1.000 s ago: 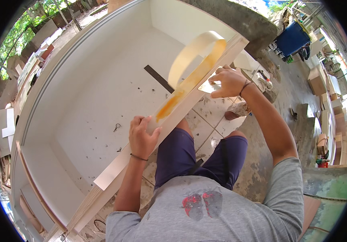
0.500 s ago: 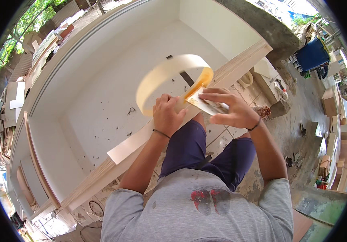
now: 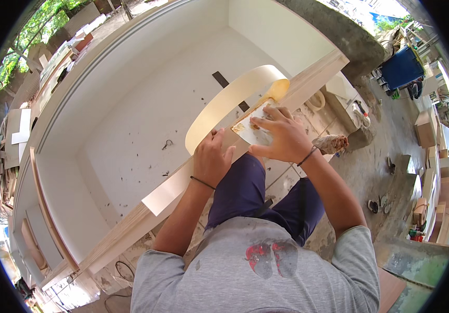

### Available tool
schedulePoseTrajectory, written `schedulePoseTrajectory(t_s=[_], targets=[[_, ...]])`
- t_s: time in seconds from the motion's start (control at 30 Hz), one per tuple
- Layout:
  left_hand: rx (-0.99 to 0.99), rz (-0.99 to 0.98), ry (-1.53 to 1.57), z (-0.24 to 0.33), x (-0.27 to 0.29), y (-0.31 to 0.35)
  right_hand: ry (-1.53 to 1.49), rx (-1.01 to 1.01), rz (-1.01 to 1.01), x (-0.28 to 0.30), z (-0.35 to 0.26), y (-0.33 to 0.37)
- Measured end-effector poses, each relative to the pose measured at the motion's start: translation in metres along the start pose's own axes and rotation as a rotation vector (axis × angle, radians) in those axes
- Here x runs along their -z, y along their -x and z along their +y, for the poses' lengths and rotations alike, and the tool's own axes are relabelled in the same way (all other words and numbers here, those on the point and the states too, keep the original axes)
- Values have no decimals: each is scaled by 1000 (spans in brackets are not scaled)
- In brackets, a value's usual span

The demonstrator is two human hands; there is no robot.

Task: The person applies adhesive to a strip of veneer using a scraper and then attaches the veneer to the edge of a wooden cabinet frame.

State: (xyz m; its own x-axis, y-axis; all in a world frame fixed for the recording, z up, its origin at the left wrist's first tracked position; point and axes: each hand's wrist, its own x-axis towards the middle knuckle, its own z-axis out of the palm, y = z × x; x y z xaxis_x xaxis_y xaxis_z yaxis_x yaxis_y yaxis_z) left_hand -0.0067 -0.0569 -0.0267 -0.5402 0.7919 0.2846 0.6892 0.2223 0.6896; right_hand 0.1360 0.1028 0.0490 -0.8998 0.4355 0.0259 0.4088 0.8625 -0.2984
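A long pale strip of edge banding (image 3: 219,108) loops up over the wooden edge (image 3: 315,78) of a large white cabinet. My left hand (image 3: 212,163) is closed around the strip and presses it against that edge. The strip's loose end lies flat along the edge, to the left of this hand. In my right hand (image 3: 287,137) is a flat white spreader (image 3: 255,128) smeared with amber glue, held under the fingers and thumb. Its front edge meets the strip where it curls back, and amber glue shows on the strip's inner face there.
The cabinet's white panel (image 3: 135,120) carries scattered dark crumbs and a dark bar (image 3: 220,79). A roughly wrapped cylindrical object (image 3: 331,142) sits beyond my right wrist. Further right are a blue bin (image 3: 403,68) and stacked boards (image 3: 446,172).
My right hand and the spreader have shifted slightly left and turned flatter. The strip's loop has swung right and leans over further. My left hand has moved slightly down and left.
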Motion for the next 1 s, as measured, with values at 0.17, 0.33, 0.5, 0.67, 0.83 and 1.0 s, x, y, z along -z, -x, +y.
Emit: schedulePoseTrajectory(t_s=[0.17,0.33,0.5,0.67,0.83,1.0], targets=[[-56,-3,-6,-4,0,-4,151,-78,-62,-2,-10,-8],[-104,10,68,-8,-6,-3,178,-77,-60,-9,-4,-11],[-86,2,82,-8,-7,-1,163,-80,-167,3,-1,-19],[-94,1,73,-3,-5,-2,202,-119,-161,0,-9,-19],[-87,-3,85,-2,-4,-3,166,-118,-173,-1,-8,-23],[-106,21,20,-2,-7,1,204,-128,-216,5,-12,-24]])
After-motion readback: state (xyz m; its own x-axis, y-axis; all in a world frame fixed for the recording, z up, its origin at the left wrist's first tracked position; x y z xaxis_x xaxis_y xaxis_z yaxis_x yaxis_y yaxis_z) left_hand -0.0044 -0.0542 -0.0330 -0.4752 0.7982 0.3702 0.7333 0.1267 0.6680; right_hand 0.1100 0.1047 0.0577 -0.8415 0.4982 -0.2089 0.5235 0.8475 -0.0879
